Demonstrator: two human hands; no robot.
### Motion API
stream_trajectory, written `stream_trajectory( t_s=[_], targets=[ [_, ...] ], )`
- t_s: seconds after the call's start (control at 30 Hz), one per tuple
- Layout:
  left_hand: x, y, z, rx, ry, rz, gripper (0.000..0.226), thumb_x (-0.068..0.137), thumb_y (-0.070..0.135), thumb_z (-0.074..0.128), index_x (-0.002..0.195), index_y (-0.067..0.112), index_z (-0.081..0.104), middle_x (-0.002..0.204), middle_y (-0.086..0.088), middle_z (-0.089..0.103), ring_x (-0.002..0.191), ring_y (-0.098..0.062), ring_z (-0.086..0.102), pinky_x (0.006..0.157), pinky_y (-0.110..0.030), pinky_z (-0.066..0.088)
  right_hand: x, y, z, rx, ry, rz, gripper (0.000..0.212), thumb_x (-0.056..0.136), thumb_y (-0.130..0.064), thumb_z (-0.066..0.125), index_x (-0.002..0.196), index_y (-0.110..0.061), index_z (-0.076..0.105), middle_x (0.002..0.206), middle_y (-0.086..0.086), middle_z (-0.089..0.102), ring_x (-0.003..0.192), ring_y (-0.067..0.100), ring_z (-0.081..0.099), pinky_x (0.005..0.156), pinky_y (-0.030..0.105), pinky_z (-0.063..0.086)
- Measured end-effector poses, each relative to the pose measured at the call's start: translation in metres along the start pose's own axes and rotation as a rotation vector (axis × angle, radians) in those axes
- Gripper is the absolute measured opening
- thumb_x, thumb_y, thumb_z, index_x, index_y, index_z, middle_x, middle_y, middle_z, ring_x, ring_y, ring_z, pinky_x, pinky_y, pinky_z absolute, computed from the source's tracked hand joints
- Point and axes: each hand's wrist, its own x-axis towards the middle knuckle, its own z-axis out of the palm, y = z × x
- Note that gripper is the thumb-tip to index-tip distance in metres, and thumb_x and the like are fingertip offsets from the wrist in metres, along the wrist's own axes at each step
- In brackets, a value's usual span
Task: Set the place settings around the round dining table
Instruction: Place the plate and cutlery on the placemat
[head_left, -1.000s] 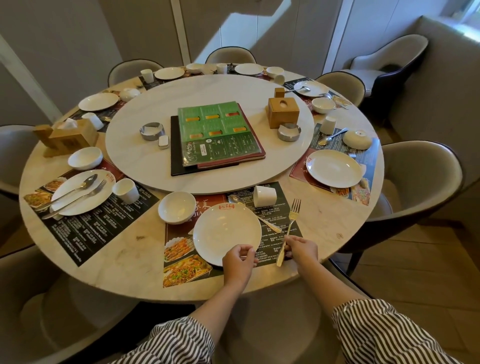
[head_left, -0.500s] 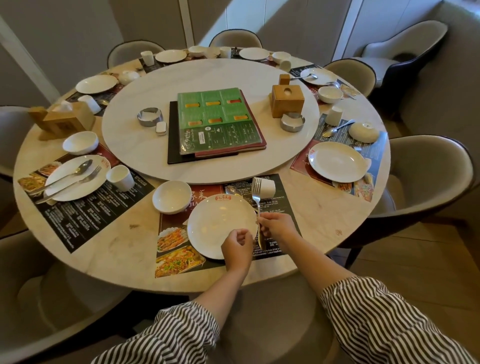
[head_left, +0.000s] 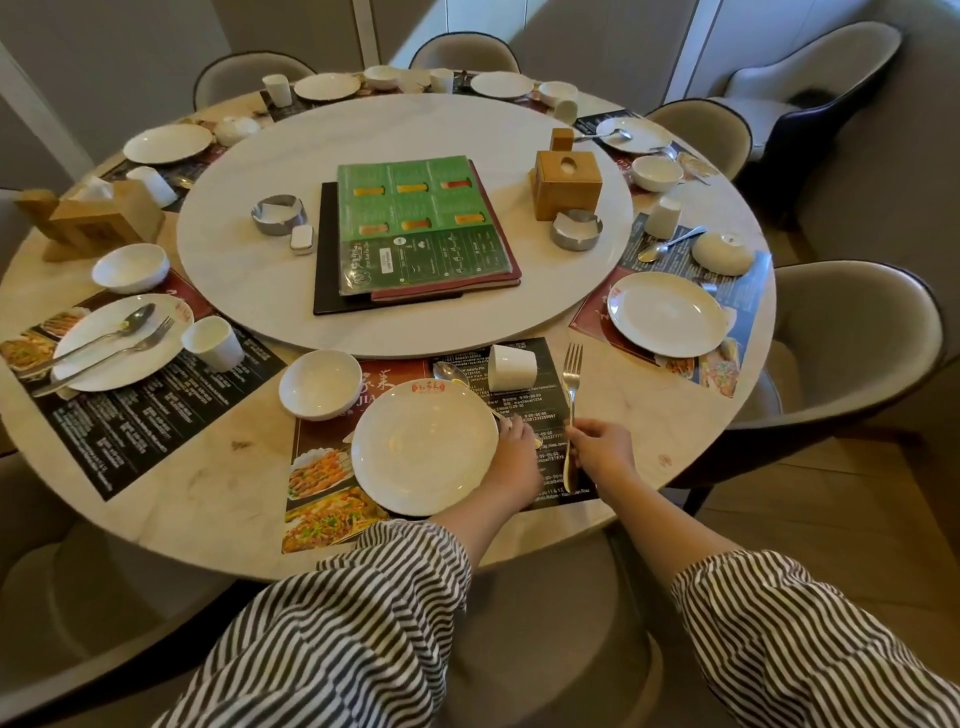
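Right hand (head_left: 600, 449) pinching fork (head_left: 571, 410) flat on placemat (head_left: 545, 364); left hand (head_left: 511, 457) curled on spoon (head_left: 457, 376) handle beside plate (head_left: 421, 452); round bench (head_left: 649, 395).

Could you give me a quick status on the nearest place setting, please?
Right hand pinching fork, tines away, right of plate. Left hand at plate's right rim, on spoon handle. Cup on its side just beyond.

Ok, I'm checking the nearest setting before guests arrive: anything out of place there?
Yes. The white cup lies tipped on its side on the placemat, while cups at other settings stand upright. The spoon is partly tucked under the plate rim. The right hand holds the fork.
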Motion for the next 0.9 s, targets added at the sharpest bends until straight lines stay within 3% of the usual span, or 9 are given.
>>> stream_trajectory(
  t_s=[0.07, 0.17, 0.3, 0.47, 0.53, 0.63, 0.73, 0.9],
  targets=[
    [-0.003, 0.001, 0.006, 0.160, -0.040, 0.032, 0.076, 0.092, 0.005, 0.054, 0.150, -0.002, 0.005, 0.160, -0.017, -0.004, 0.147, -0.035, -0.011, 0.122, -0.043, 0.004, 0.003, 0.005, -0.003, -0.002, 0.010, 0.000, 0.017, 0.095, -0.014, 0.058, 0.107, -0.012, 0.070, 0.093, 0.009, 0.072, 0.079, 0.019, 0.068, 0.077, 0.035, 0.058],
    [-0.017, -0.001, 0.014, 0.289, -0.049, 0.099, 0.072, 0.093, 0.002, 0.047, 0.150, -0.004, 0.002, 0.159, -0.019, -0.007, 0.146, -0.036, -0.012, 0.120, -0.042, 0.000, 0.006, 0.012, -0.005, -0.010, 0.012, -0.014, 0.017, 0.094, -0.012, 0.059, 0.104, -0.009, 0.072, 0.090, 0.007, 0.072, 0.072, 0.014, 0.064, 0.070, 0.031, 0.055],
    [-0.033, -0.008, 0.024, 0.232, -0.037, 0.208, 0.068, 0.089, -0.006, 0.040, 0.150, -0.004, 0.010, 0.160, -0.016, 0.003, 0.147, -0.032, -0.009, 0.120, -0.038, 0.006, 0.003, 0.014, -0.005, 0.009, 0.006, -0.005, 0.017, 0.095, -0.012, 0.058, 0.104, -0.009, 0.072, 0.092, 0.008, 0.073, 0.078, 0.016, 0.066, 0.077, 0.034, 0.056],
    [-0.049, -0.017, 0.027, 0.241, 0.134, 0.344, 0.048, 0.095, 0.008, 0.045, 0.141, -0.003, 0.040, 0.150, -0.016, 0.037, 0.145, -0.031, 0.020, 0.119, -0.033, 0.011, -0.002, 0.016, -0.005, 0.039, -0.003, 0.009, 0.016, 0.095, -0.011, 0.057, 0.103, -0.011, 0.071, 0.087, 0.005, 0.071, 0.083, 0.020, 0.069, 0.079, 0.037, 0.058],
    [-0.050, -0.017, 0.025, 0.213, 0.202, 0.348, 0.036, 0.094, 0.011, 0.048, 0.128, 0.001, 0.056, 0.134, -0.014, 0.055, 0.131, -0.028, 0.042, 0.119, -0.036, 0.023, -0.003, 0.016, -0.005, 0.045, -0.005, 0.013, 0.016, 0.095, -0.010, 0.057, 0.103, -0.011, 0.071, 0.086, 0.004, 0.071, 0.081, 0.018, 0.068, 0.077, 0.035, 0.058],
    [-0.036, -0.005, 0.010, 0.128, 0.243, 0.163, 0.025, 0.093, 0.011, 0.053, 0.116, 0.008, 0.058, 0.119, -0.009, 0.057, 0.109, -0.022, 0.051, 0.096, -0.034, 0.047, -0.004, 0.016, -0.005, 0.046, -0.016, 0.025, 0.017, 0.095, -0.012, 0.059, 0.107, -0.008, 0.070, 0.093, 0.008, 0.072, 0.083, 0.019, 0.069, 0.076, 0.033, 0.058],
    [-0.013, 0.018, -0.015, 0.143, 0.177, -0.075, 0.028, 0.089, 0.009, 0.061, 0.116, 0.005, 0.058, 0.115, -0.013, 0.059, 0.104, -0.027, 0.059, 0.085, -0.033, 0.051, -0.005, 0.016, -0.006, 0.035, -0.021, 0.024, 0.019, 0.094, -0.014, 0.059, 0.110, -0.009, 0.070, 0.094, 0.007, 0.072, 0.078, 0.015, 0.068, 0.068, 0.029, 0.055],
    [0.013, 0.037, -0.026, 0.213, 0.111, -0.206, 0.027, 0.090, -0.002, 0.054, 0.117, 0.001, 0.057, 0.116, -0.014, 0.063, 0.108, -0.028, 0.060, 0.083, -0.032, 0.050, -0.008, 0.015, -0.011, 0.031, -0.040, 0.012, 0.019, 0.095, -0.014, 0.057, 0.109, -0.011, 0.070, 0.087, 0.004, 0.071, 0.069, 0.011, 0.064, 0.060, 0.022, 0.049]
  ],
)
